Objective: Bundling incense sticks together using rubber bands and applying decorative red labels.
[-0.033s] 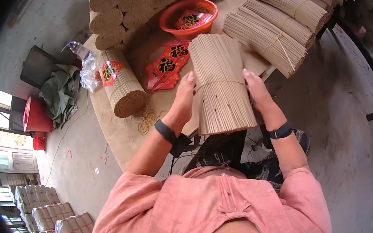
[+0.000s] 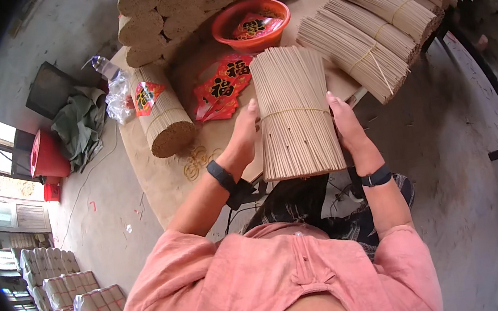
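Between my two palms stands a thick bundle of tan incense sticks (image 2: 293, 113), bound round the middle by a thin yellow rubber band. My left hand (image 2: 247, 132) presses on its left side, and my right hand (image 2: 345, 120) on the right, fingers partly hidden behind it. The bundle is at the near edge of the table, its lower end toward me. Left of it lie red paper labels (image 2: 225, 87) with black and gold print. Another bundle (image 2: 160, 113), carrying a red label, rests farther left beside loose yellow rubber bands (image 2: 197, 162).
An orange-red plastic bowl (image 2: 254, 43) holding labels sits behind the bundle. Stacked bundles (image 2: 189, 1) rise at the back, and several banded ones (image 2: 357, 49) lie at the right. Clear plastic (image 2: 119, 97) is at the table's left edge; wrapped packs (image 2: 69, 289) stand on the floor.
The bundle has dropped very slightly toward me, its top edge a little lower. My hands stay on its sides and have barely shifted.
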`<state>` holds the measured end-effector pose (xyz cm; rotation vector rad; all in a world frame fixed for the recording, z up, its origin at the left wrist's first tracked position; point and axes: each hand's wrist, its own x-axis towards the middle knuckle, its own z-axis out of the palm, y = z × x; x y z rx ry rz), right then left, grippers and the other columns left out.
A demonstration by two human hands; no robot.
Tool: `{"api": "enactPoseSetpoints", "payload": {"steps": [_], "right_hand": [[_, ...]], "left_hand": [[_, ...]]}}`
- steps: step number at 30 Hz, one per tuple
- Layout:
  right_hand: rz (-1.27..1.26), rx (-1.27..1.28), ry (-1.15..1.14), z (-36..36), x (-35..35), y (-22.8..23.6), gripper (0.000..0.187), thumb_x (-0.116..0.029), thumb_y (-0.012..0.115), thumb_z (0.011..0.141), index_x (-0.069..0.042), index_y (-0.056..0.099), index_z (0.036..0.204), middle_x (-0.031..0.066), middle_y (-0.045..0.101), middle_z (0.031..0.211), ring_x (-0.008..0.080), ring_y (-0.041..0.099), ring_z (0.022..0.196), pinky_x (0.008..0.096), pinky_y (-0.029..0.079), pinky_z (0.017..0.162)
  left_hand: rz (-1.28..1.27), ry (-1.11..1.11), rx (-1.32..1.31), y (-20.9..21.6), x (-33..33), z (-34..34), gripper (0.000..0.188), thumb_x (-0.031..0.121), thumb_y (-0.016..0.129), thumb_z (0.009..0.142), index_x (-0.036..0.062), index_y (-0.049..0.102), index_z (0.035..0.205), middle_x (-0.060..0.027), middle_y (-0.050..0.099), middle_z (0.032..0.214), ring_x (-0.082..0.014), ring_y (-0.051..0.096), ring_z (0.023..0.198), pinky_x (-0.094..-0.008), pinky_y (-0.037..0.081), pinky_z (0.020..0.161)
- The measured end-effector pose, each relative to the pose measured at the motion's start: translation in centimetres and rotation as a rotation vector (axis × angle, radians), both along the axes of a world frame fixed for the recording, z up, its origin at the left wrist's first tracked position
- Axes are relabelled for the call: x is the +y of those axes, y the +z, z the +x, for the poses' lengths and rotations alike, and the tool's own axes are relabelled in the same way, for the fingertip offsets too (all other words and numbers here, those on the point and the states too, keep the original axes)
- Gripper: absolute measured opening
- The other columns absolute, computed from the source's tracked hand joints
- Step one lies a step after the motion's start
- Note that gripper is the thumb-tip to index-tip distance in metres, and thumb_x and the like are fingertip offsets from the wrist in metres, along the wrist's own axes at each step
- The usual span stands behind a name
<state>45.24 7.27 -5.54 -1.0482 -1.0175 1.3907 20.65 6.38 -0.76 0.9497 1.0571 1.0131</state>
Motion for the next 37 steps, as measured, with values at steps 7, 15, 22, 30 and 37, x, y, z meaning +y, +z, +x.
{"api": "enactPoseSetpoints", "payload": {"steps": [7, 15, 22, 30, 37], "right_hand": [[-0.051, -0.167, 0.048, -1.9, -0.8, 1.8, 0.056, -0.044, 0.051, 0.102, 0.006, 0.055, 0.128, 0.0125, 0.062, 0.124, 0.02, 0.058, 0.112, 0.0317, 0.045, 0.096], [-0.251, 0.265, 0.229, -0.2, -1.1, 4.6, 0.051, -0.036, 0.059, 0.098, 0.002, 0.054, 0.132, 0.0085, 0.062, 0.121, 0.0144, 0.058, 0.11, 0.0294, 0.047, 0.094], [-0.143, 0.062, 0.218, -1.0, -1.5, 4.7, 0.061, -0.031, 0.072, 0.089, 0.006, 0.05, 0.133, 0.0126, 0.062, 0.12, 0.0177, 0.06, 0.109, 0.0323, 0.048, 0.095], [0.17, -0.475, 0.024, -3.2, -2.3, 6.2, 0.067, -0.032, 0.071, 0.085, 0.01, 0.047, 0.131, 0.0249, 0.057, 0.127, 0.0333, 0.055, 0.122, 0.0435, 0.047, 0.097], [-0.468, 0.119, 0.164, 2.2, -1.2, 2.5, 0.067, -0.053, 0.062, 0.091, -0.007, 0.049, 0.138, 0.0066, 0.041, 0.149, 0.0293, 0.039, 0.138, 0.048, 0.045, 0.097]], "left_hand": [[-0.248, -0.013, -0.205, 0.7, -0.7, 1.9, 0.056, 0.045, 0.035, 0.108, -0.0008, 0.048, 0.137, -0.0119, 0.061, 0.13, -0.0216, 0.061, 0.112, -0.0368, 0.047, 0.101], [-0.335, 0.083, 0.052, 0.5, 0.5, -1.0, 0.055, 0.049, 0.037, 0.106, 0.0032, 0.055, 0.132, -0.008, 0.064, 0.117, -0.0186, 0.057, 0.104, -0.0322, 0.044, 0.095], [-0.331, 0.052, -0.322, 0.6, 1.5, 1.2, 0.052, 0.042, 0.039, 0.107, -0.0002, 0.048, 0.137, -0.0146, 0.061, 0.13, -0.0254, 0.063, 0.113, -0.0416, 0.054, 0.096], [-0.205, -0.104, -0.188, 3.3, 0.2, 2.6, 0.054, 0.043, 0.049, 0.104, -0.0047, 0.051, 0.13, -0.0135, 0.067, 0.115, -0.021, 0.069, 0.098, -0.0374, 0.058, 0.088], [-0.272, -0.005, -0.313, -0.6, 0.8, 0.1, 0.054, 0.044, 0.049, 0.103, 0.0004, 0.051, 0.134, -0.0111, 0.065, 0.124, -0.0219, 0.066, 0.108, -0.0344, 0.055, 0.092]]}}
